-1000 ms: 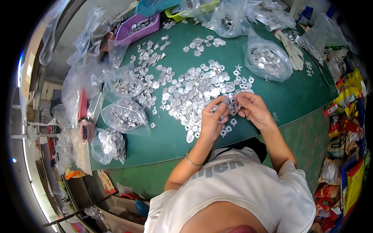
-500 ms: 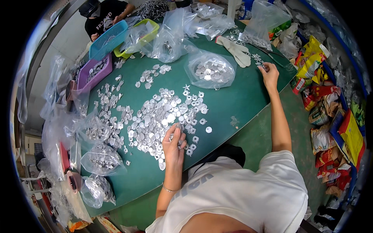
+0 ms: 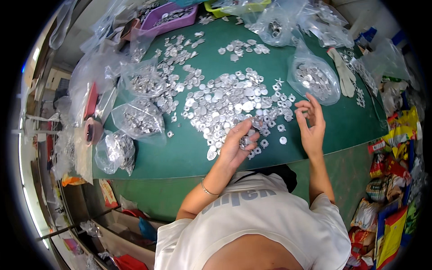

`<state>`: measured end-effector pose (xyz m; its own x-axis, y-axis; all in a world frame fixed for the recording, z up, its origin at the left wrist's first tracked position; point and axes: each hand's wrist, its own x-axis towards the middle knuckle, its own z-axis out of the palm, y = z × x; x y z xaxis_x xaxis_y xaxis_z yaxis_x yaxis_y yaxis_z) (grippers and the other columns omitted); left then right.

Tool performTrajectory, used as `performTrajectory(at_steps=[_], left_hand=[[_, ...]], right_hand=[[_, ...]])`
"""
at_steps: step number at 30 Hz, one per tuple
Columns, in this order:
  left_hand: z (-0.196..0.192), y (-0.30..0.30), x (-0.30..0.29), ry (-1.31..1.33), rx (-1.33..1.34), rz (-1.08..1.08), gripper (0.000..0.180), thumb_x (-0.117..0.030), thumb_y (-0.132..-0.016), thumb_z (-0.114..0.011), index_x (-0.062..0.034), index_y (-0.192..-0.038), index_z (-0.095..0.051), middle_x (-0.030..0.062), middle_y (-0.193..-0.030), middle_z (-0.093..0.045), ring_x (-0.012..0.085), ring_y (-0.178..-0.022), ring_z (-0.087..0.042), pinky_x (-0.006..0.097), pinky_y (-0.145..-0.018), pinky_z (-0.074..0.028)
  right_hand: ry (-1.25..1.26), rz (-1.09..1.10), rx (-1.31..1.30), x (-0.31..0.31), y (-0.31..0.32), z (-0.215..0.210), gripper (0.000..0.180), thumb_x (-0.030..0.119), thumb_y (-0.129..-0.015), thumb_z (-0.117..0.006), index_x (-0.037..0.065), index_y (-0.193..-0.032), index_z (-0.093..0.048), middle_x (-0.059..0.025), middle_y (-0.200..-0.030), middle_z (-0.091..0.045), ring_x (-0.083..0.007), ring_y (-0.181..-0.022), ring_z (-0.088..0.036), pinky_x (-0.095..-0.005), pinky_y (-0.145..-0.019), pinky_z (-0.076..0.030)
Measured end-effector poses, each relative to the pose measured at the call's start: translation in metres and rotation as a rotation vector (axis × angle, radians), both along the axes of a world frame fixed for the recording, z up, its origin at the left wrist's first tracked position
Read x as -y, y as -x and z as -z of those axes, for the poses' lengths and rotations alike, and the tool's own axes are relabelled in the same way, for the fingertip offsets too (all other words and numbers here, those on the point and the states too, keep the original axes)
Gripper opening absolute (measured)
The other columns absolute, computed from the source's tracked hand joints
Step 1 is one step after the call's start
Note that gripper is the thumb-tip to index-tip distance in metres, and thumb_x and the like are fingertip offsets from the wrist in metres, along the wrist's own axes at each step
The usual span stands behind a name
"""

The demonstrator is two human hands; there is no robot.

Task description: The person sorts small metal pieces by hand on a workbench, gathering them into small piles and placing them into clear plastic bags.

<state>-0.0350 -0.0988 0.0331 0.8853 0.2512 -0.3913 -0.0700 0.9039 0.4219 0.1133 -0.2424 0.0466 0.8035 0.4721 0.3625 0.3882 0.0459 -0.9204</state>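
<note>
My left hand (image 3: 235,146) is curled, palm up, around a few small silver metal pieces (image 3: 245,142) at the near right edge of a big pile. That pile of silver metal pieces (image 3: 225,96), many round and some ring-shaped, is spread over the green table (image 3: 189,155). To its right my right hand (image 3: 311,128) is raised over the table with fingers bent and apart, and nothing shows between them. Just beyond its fingertips lies a clear plastic bag (image 3: 333,96) of round silver pieces. A toothed silver disc (image 3: 283,140) lies between my hands.
Clear bags of metal parts (image 3: 137,121) line the table's left side. A purple basket (image 3: 173,20) and a yellow-green basket (image 3: 238,8) stand at the back. A white glove (image 3: 343,74) lies far right, with small parts (image 3: 360,97) beside it. Colourful packages (image 3: 391,166) crowd the right side.
My right hand has come back from the small parts at the table's far right to beside the pile. The left hand still holds its pieces. The view has turned and shifted.
</note>
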Motion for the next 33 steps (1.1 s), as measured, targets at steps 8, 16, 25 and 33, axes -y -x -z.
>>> performTrajectory(at_steps=[8,16,25,33], left_hand=[[0.013,0.013,-0.012,0.369,0.122,-0.001,0.027,-0.023,-0.090,-0.050,-0.0040,-0.108,-0.052,0.0082,-0.088,-0.051,0.0098,-0.061,-0.041,0.017,-0.037,-0.028],[0.029,0.028,-0.021,0.315,0.021,-0.040,0.021,-0.024,-0.089,-0.056,-0.0062,-0.098,-0.052,0.0044,-0.084,-0.052,0.0098,-0.065,-0.047,0.016,-0.037,-0.033],[0.013,0.052,-0.031,0.037,-0.208,-0.086,0.023,-0.006,-0.084,-0.059,-0.0024,-0.106,-0.055,0.0099,-0.096,-0.057,0.0099,-0.065,-0.048,0.015,-0.037,-0.031],[0.020,0.067,-0.034,0.010,-0.154,-0.135,0.022,-0.017,-0.087,-0.059,-0.0016,-0.102,-0.057,0.0068,-0.081,-0.054,0.0087,-0.056,-0.043,0.016,-0.036,-0.028]], right_hand=[[0.413,-0.191,0.360,-0.015,-0.006,0.008,0.028,0.000,-0.074,-0.063,0.003,-0.102,-0.061,-0.0087,-0.100,-0.057,-0.0226,-0.090,-0.052,-0.0310,-0.074,-0.041],[0.651,-0.193,0.547,-0.016,-0.015,0.015,0.020,0.004,-0.072,-0.064,0.004,-0.091,-0.060,-0.0073,-0.100,-0.056,-0.0266,-0.093,-0.049,-0.0358,-0.076,-0.037],[-0.266,-0.380,-0.917,-0.051,0.001,0.009,0.016,0.010,-0.090,-0.047,-0.002,-0.095,-0.056,-0.0090,-0.086,-0.059,-0.0158,-0.069,-0.057,-0.0269,-0.058,-0.044],[0.516,-0.302,0.549,-0.120,0.028,0.035,0.023,0.012,-0.075,-0.067,0.005,-0.096,-0.062,-0.0078,-0.073,-0.059,-0.0221,-0.059,-0.059,-0.0317,-0.052,-0.045]])
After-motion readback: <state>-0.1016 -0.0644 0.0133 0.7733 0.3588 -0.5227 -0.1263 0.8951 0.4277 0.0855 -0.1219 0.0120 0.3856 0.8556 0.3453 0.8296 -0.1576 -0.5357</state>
